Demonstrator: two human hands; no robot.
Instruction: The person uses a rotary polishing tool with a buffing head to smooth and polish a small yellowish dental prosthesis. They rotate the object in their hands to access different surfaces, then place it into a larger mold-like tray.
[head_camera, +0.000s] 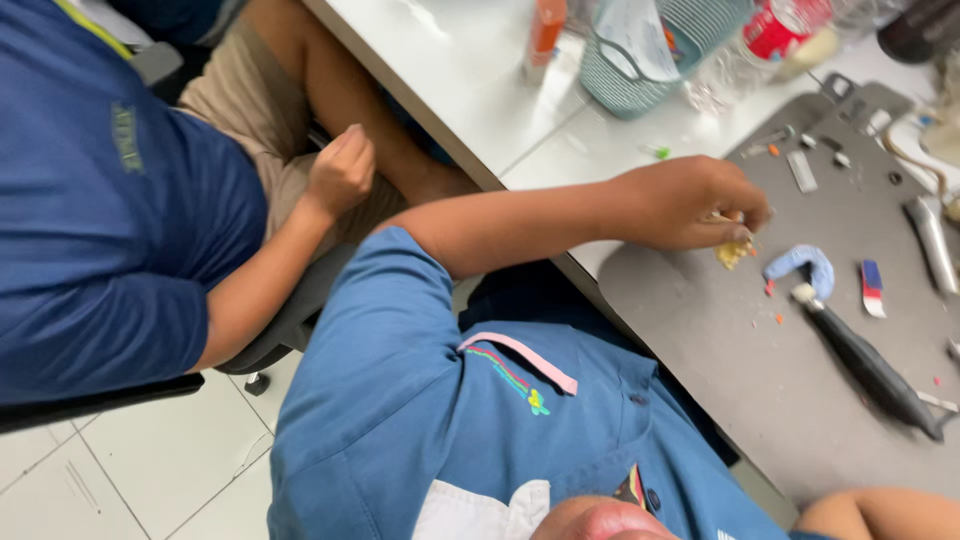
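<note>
Two people in blue shirts; two hands visible, one (690, 205) on the grey mat (760, 370), one (340, 170) on a lap; one teal basket (625, 75), one yellow lump (733, 252), one blue clay piece (805, 265), one black tool (870, 370), one silver tool (932, 245)

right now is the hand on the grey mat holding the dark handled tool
No, the hand pinches a yellowish lump; the dark tool lies apart on the grey mat.

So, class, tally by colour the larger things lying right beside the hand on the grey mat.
Yellow lump: 1
Blue curved piece: 1
Black-handled tool: 1
Red, white and blue eraser: 1
Total: 4
</note>
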